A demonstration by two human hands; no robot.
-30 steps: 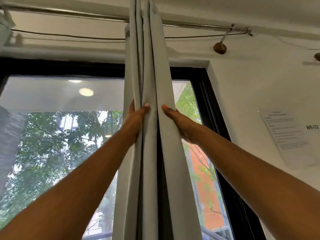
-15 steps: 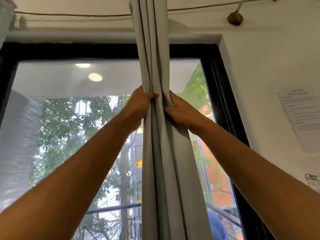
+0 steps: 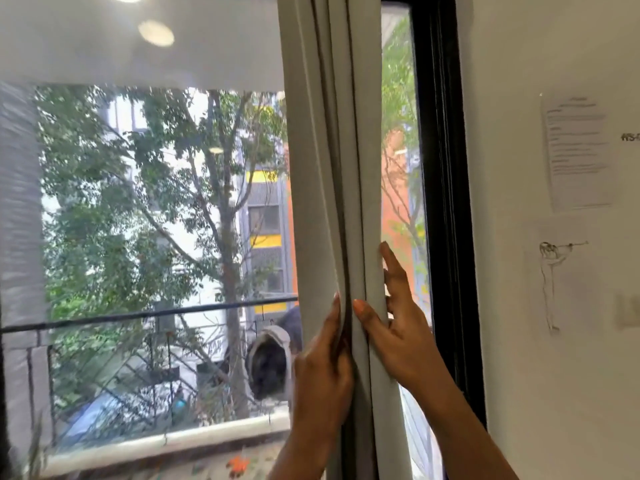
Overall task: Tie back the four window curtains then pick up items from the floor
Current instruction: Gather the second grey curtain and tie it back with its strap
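The pale grey fabric curtain [image 3: 322, 168] hangs gathered in vertical folds; the left hand [image 3: 322, 372] presses it with straight, closed fingers, while the right hand [image 3: 398, 336] pinches one fold.

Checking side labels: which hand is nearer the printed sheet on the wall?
Right. The right hand pinches the curtain on its wall-side fold, below and left of the printed sheet; the left hand lies on folds farther from the sheet.
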